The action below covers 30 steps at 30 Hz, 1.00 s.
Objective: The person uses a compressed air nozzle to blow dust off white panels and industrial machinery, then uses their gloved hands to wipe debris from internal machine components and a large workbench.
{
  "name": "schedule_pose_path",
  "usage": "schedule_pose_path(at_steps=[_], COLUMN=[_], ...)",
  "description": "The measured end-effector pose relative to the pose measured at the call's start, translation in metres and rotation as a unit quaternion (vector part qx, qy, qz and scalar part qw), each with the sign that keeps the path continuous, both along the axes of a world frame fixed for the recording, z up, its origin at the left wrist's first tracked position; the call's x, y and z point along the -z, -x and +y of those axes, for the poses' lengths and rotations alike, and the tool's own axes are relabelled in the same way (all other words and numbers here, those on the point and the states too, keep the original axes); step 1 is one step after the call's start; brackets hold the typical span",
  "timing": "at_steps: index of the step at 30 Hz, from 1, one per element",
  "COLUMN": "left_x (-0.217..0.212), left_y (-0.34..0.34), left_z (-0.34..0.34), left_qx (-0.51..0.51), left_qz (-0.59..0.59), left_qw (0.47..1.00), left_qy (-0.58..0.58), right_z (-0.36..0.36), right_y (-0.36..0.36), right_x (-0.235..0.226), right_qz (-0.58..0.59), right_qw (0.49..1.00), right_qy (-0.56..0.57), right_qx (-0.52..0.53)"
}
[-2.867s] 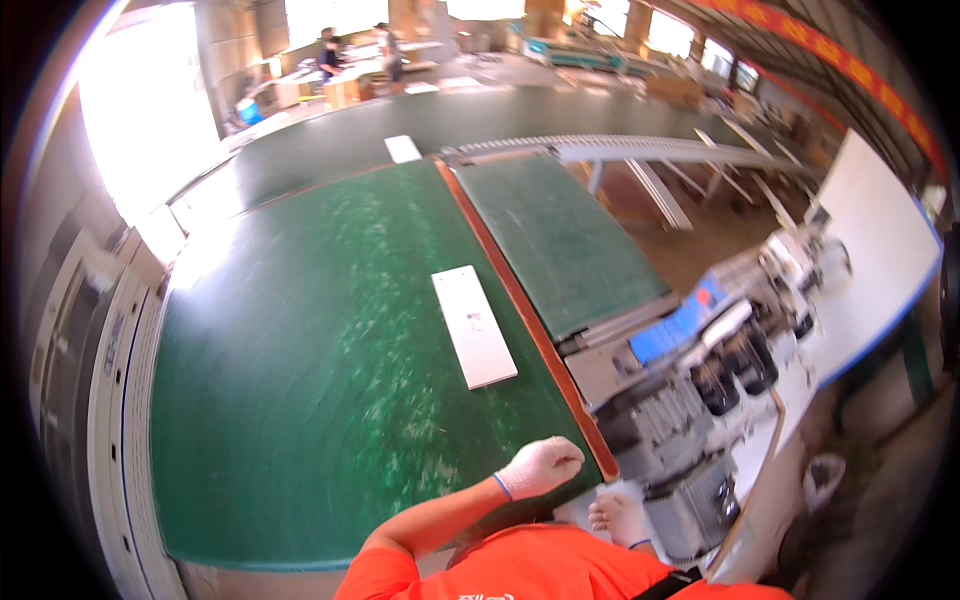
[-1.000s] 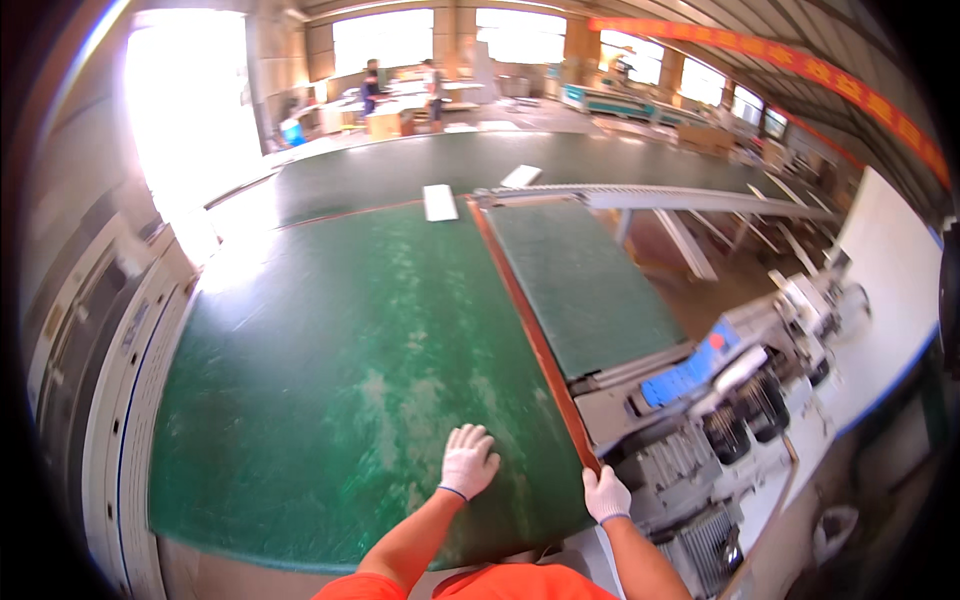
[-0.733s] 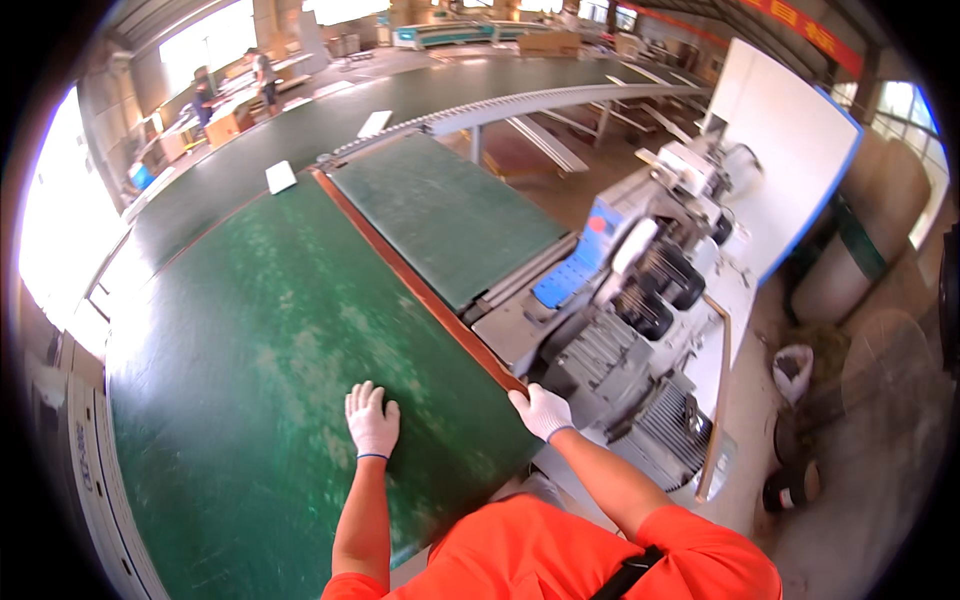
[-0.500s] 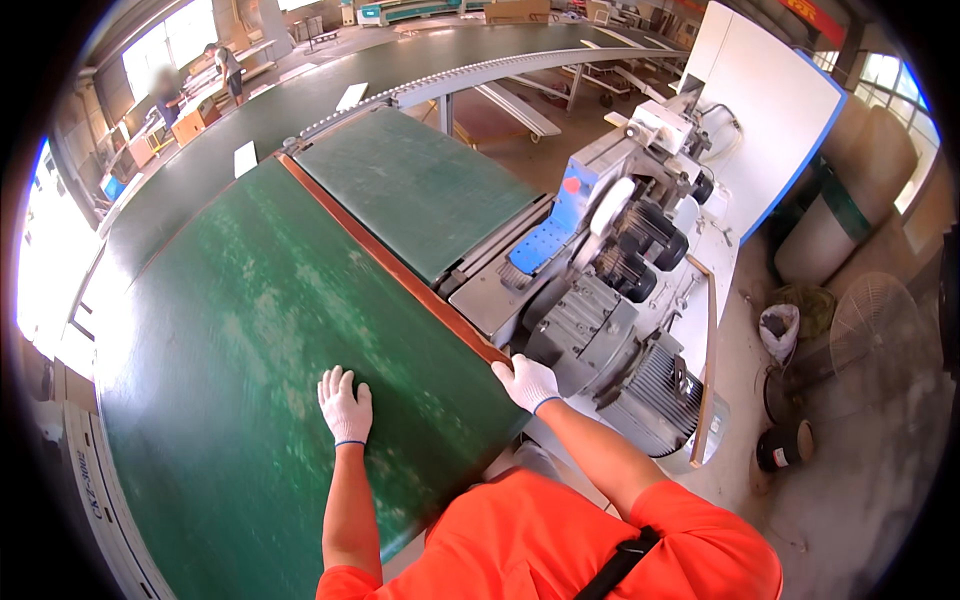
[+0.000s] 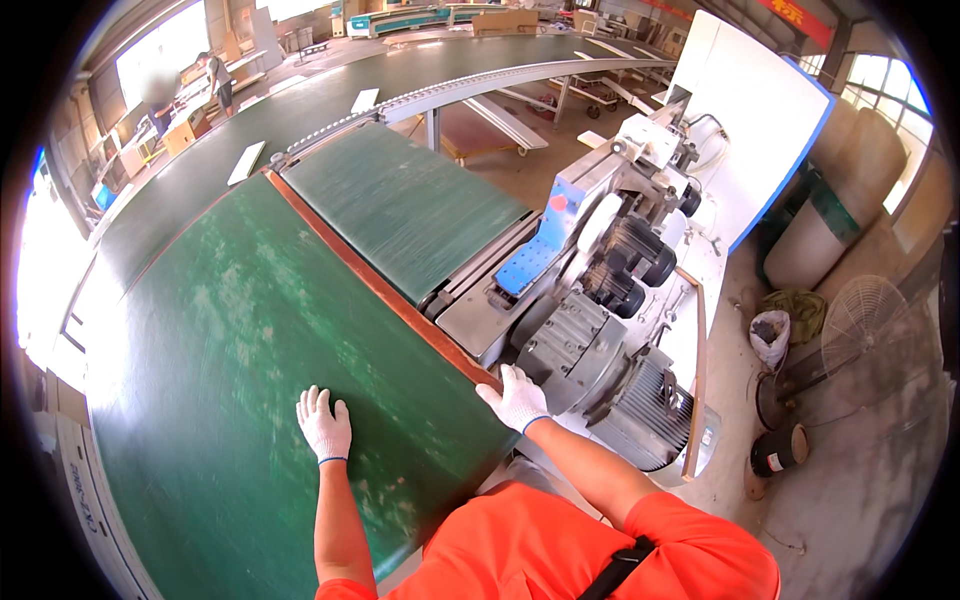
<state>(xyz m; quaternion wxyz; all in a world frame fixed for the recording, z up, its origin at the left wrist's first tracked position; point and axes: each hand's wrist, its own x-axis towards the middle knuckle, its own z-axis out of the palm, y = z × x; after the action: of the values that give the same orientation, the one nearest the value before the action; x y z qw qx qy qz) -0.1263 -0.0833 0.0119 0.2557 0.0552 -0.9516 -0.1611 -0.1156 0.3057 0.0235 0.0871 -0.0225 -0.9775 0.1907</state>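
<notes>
Here, open left hand flat on green belt, right hand open-fingered over its red-brown edge strip.

Factory hall: conveyor belts, motor-driven machine.

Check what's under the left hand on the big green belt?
The gloved left hand lies flat on the bare green conveyor belt; nothing shows around it. Whatever might sit under the palm is covered.

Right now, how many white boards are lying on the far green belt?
2. One white board lies on the far belt's left part; the other white board lies further along. More may be hidden beyond.
</notes>
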Motion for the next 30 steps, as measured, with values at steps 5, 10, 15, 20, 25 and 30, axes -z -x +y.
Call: schedule_pose_path(at_steps=[5,10,15,20,25,30], left_x=[0.005,0.003,0.002,0.003,0.000,0.001], left_y=[0.008,0.011,0.010,0.007,0.003,0.001], left_z=[-0.003,0.002,0.006,0.006,0.007,0.007], left_qx=[-0.006,-0.001,0.007,0.011,0.011,0.013], left_qz=[-0.003,-0.023,-0.028,-0.032,-0.035,-0.028], left_qw=[1.000,1.000,1.000,0.999,0.999,0.999], left_qy=[0.001,0.007,0.009,0.012,0.013,0.010], right_z=[-0.002,0.001,0.003,0.003,0.002,0.002], right_y=[0.001,0.002,0.001,0.002,0.001,0.000], right_x=[-0.022,-0.018,-0.017,-0.014,-0.016,-0.021], right_qz=[-0.144,-0.141,-0.121,-0.131,-0.135,-0.139], right_qw=[0.989,0.989,0.991,0.989,0.989,0.988], right_qy=[0.043,0.053,0.063,0.062,0.067,0.071], right_qx=[0.007,-0.005,-0.005,-0.005,-0.005,-0.002])
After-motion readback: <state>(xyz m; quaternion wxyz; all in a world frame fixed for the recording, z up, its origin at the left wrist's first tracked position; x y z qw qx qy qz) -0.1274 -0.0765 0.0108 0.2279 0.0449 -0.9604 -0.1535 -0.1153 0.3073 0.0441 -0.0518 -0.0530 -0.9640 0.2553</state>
